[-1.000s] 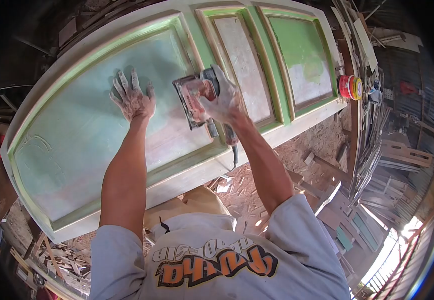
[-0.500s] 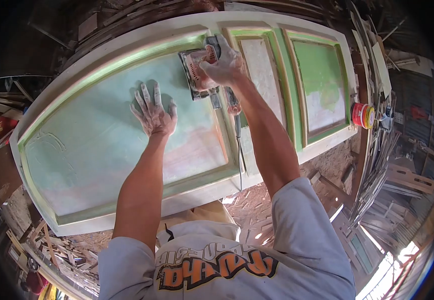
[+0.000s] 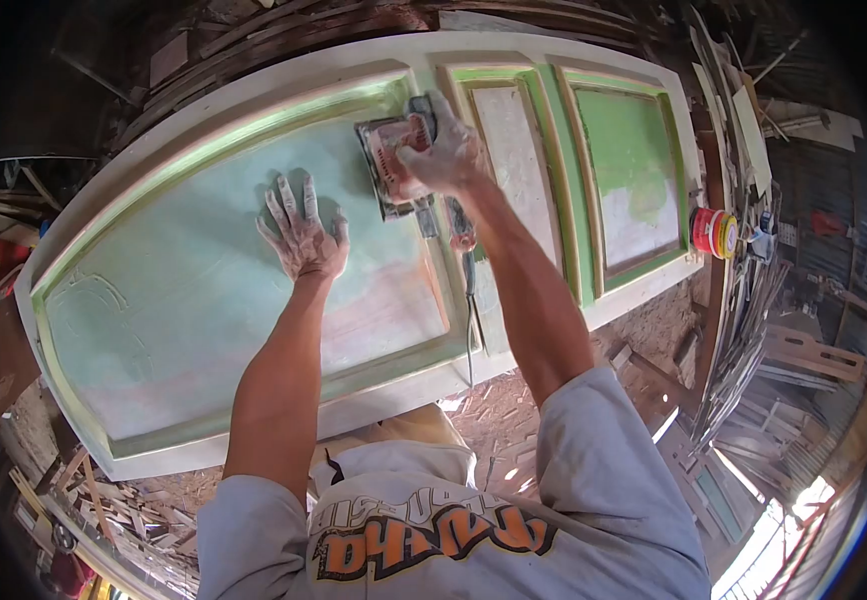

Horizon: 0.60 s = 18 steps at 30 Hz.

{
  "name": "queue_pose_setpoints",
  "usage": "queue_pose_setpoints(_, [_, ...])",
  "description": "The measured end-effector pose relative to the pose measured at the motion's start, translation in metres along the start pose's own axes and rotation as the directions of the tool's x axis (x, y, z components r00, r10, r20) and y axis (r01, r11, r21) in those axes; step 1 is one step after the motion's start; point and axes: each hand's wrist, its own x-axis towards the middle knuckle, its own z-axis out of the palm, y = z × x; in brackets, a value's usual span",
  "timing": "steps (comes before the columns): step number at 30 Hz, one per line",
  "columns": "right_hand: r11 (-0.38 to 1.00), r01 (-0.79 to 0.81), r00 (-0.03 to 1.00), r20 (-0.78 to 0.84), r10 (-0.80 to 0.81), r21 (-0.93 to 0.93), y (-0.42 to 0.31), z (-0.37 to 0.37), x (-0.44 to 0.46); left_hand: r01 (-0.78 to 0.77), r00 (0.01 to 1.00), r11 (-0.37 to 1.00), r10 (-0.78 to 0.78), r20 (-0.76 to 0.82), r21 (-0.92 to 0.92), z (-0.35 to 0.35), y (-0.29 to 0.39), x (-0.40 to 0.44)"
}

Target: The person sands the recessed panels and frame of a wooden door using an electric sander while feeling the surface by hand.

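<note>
My right hand [image 3: 446, 150] is wrapped round a red and black power sander [image 3: 394, 165], whose flat pad rests on the door's large panel near its right-hand edge. A black cord [image 3: 471, 300] runs from the sander down over the door's near edge. Dust coats both hands. My left hand [image 3: 304, 235] lies flat with fingers spread on the same pale green panel [image 3: 184, 270], left of the sander. The panelled wooden door [image 3: 354, 405] lies before me, its large panel at left and two smaller ones at right, partly green and partly whitish.
A red and yellow can [image 3: 714, 232] stands beyond the door's right end. Stacked wood strips [image 3: 754, 300] fill the right side. Wood scraps and shavings [image 3: 504, 410] cover the floor below the door. More boards [image 3: 284, 45] lie along the far side.
The sander in my right hand has moved slightly toward me along the panel's right side. My left hand stays flat in about the same place. The view has shifted a little.
</note>
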Motion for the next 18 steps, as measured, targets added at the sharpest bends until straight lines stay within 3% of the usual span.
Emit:
queue_pose_setpoints(2, [0.985,-0.05,0.998,0.02,0.054,-0.163,0.006,0.005,-0.024,0.009,1.0,1.0,-0.009,-0.013,0.02,0.002,0.0,-0.002])
queue_pose_setpoints(5, [0.991,-0.068,0.992,0.097,0.08,-0.119,0.014,-0.003,-0.063,-0.016,0.995,1.0,0.015,-0.094,-0.002,0.013,-0.004,-0.003])
queue_pose_setpoints(9, [0.997,-0.063,0.998,-0.021,0.062,-0.042,0.06,0.017,-0.113,-0.011,0.997,0.999,0.014,-0.071,0.047,0.004,-0.001,-0.005])
queue_pose_setpoints(14, [0.999,-0.049,0.998,-0.035,0.048,-0.021,0.067,0.015,-0.176,-0.028,0.993,0.999,0.031,-0.117,0.028,0.01,-0.004,-0.005])
queue_pose_setpoints(18, [0.993,0.04,0.991,-0.119,-0.053,-0.111,0.079,0.019,-0.215,-0.023,0.994,0.998,0.028,-0.107,0.053,0.013,-0.005,-0.005])
